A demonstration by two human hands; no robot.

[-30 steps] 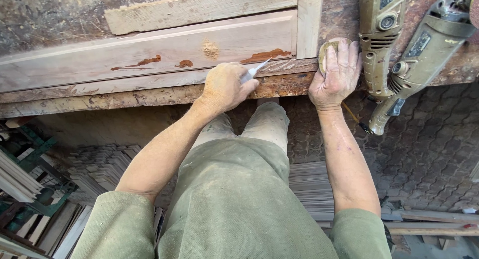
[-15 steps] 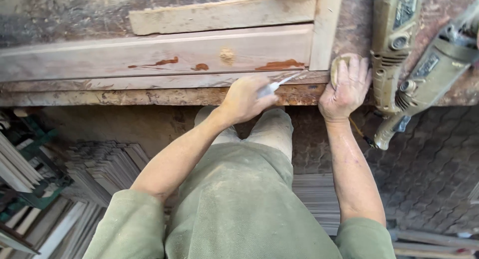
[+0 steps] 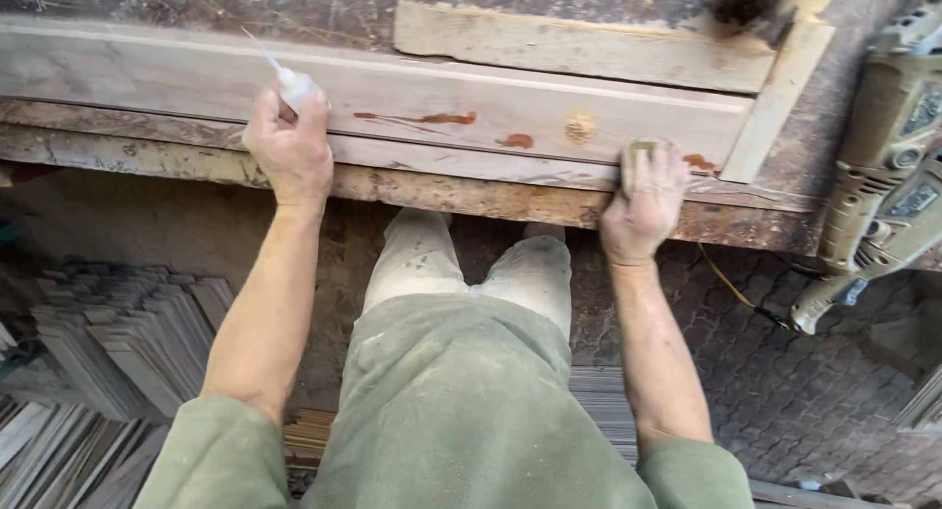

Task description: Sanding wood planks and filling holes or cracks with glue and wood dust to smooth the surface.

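Head view looked down on a long pale board (image 3: 412, 92) lying across a worn workbench (image 3: 471, 200). I saw my left hand (image 3: 287, 148) wrapped tight around a small white glue bottle (image 3: 291, 85), its thin nozzle pointing up and left over the board. My right hand (image 3: 643, 200) pressed a small sanding pad (image 3: 636, 156) against the board's near edge, fingers curled over it. Reddish filler patches (image 3: 432, 119) sat between both hands. Two power grinders (image 3: 888, 166) lay at the bench's right end.
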